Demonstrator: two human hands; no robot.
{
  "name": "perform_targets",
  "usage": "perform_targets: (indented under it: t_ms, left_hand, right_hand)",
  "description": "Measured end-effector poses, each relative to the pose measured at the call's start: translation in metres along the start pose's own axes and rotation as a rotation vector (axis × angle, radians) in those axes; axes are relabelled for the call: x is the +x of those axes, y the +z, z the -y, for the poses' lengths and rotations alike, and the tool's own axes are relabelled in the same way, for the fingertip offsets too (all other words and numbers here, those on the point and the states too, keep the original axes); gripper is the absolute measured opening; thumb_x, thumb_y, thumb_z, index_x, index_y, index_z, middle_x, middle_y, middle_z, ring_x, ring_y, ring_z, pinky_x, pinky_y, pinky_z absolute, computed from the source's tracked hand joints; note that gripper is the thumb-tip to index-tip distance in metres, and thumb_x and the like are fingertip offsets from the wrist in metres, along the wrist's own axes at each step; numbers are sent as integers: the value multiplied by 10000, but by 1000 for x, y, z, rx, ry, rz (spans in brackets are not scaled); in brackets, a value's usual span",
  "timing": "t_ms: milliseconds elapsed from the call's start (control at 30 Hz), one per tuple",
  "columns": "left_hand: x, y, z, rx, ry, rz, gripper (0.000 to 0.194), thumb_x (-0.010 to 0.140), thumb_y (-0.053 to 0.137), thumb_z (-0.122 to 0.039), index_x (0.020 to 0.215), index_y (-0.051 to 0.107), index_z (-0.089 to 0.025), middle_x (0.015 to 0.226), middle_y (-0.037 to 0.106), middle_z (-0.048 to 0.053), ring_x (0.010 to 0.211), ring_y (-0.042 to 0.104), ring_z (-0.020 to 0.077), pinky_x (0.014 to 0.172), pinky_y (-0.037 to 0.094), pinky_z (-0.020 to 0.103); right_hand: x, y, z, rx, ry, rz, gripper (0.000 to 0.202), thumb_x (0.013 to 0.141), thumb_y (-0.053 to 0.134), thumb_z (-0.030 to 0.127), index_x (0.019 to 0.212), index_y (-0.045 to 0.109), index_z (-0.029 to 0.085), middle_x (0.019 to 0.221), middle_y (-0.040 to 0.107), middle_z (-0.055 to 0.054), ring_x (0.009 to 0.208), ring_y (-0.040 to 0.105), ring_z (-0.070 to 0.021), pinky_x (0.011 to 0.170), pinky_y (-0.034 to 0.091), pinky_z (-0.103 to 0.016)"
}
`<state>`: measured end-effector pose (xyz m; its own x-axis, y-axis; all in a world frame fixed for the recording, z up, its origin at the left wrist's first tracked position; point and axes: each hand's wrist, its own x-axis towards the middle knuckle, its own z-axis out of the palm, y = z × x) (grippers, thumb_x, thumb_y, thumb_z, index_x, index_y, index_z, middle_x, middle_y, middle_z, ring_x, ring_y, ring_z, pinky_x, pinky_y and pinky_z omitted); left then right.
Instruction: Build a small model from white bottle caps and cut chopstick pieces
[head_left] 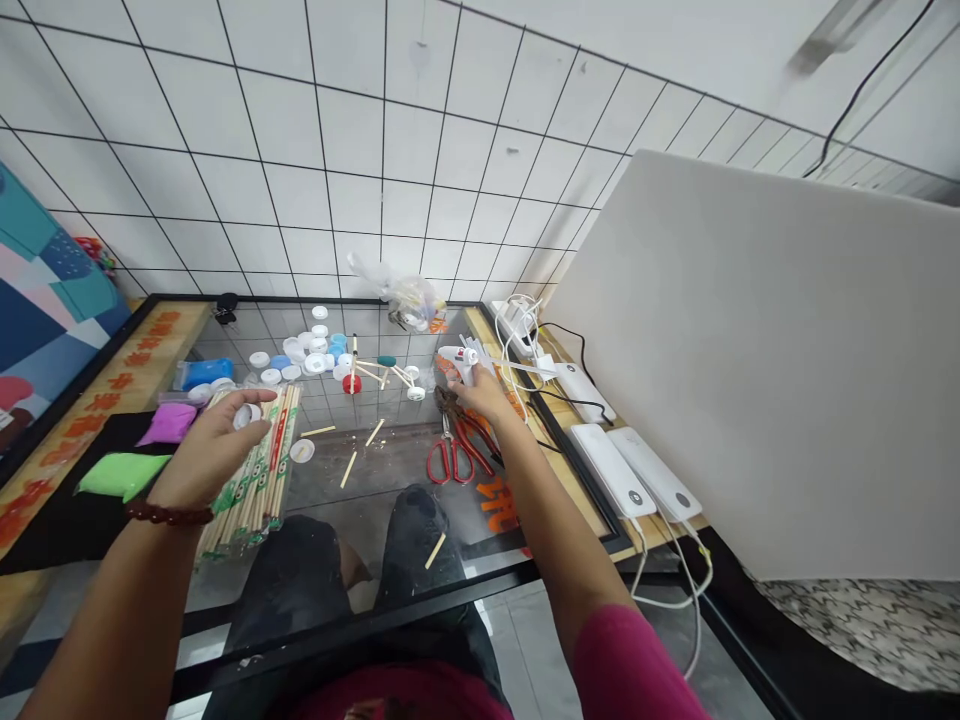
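1. Directions are taken from the middle of the glass tabletop (409,445), with twelve o'clock toward the tiled wall.
2. The likeliest trouble is at two o'clock: a white tool (457,355), perhaps a glue gun, lies close to the pliers (474,440) and the scissors (451,462), so a quick lift could drag or knock either one.
3. Loose white cords (537,322) tangle just beyond it; a sweep that way could snag them.
4. The stick frame (371,372) at twelve o'clock is thin and spindly, and a bump from a sleeve or forearm might tip it or break a joint.
5. Cut sticks (349,470) lie scattered near the middle and toward six, where a brushing wrist could roll them off.
6. The left hand (217,435) is at nine o'clock over the bundled chopsticks (251,500), thumb and forefinger apart, a white cap (246,415) showing between them; whether it is pinched cannot be told.
7. The right hand (482,395) is at two o'clock, fingers partly curled at the white tool and over the pliers' head; its grip is hidden.
8. More caps (315,363) cluster at eleven o'clock.
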<state>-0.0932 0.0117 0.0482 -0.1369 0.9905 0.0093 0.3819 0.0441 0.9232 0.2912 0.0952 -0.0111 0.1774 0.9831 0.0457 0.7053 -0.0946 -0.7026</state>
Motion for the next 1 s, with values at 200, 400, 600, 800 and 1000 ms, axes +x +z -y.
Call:
perform_targets:
  t_ms: [200, 400, 600, 800, 1000]
  left_hand:
    - [49, 23, -3, 845, 326, 150, 410, 846, 489, -362, 1067, 740, -125, 1035, 666, 197, 1014, 623, 375, 907, 461, 462]
    - [93, 47, 6, 931, 348, 154, 261, 712, 620, -215, 921, 770, -174, 1008, 665, 191, 1055, 593, 410, 929, 435, 513]
    - [108, 62, -11, 883, 494, 34, 251, 752, 598, -168, 925, 767, -237, 1193, 651, 152, 1282, 447, 423, 1096, 234, 590]
    - [156, 70, -28, 813, 379, 103, 298, 788, 605, -253, 1048, 744, -210, 1159, 624, 130, 1025, 602, 297, 926, 424, 402]
    - [171, 99, -36, 843, 319, 159, 157, 635, 776, -309, 649, 701, -172, 1019, 664, 163, 1180, 490, 438, 1052, 244, 566]
  right_hand:
    - [-2, -4, 3, -21, 25, 1, 430, 872, 660, 401, 1218, 628, 147, 1195, 696, -137, 1113, 655, -275, 978, 468, -369]
    - [3, -1, 7, -26, 16, 7, 376, 880, 651, 334, 1206, 650, 147, 1167, 711, -132, 1098, 665, -277, 963, 482, -370]
    - [1, 3, 1, 5, -16, -12, 348, 866, 669, 342, 1168, 669, 167, 1146, 719, -114, 1081, 668, -267, 971, 487, -378]
    - [2, 7, -1, 47, -52, -13, 355, 859, 673, 307, 1189, 663, 176, 1142, 726, -94, 1070, 669, -252, 973, 489, -374]
    - [3, 7, -1, 20, -16, -5, 364, 864, 675, 321, 1176, 669, 135, 1137, 719, -134, 1073, 669, -277, 960, 490, -382]
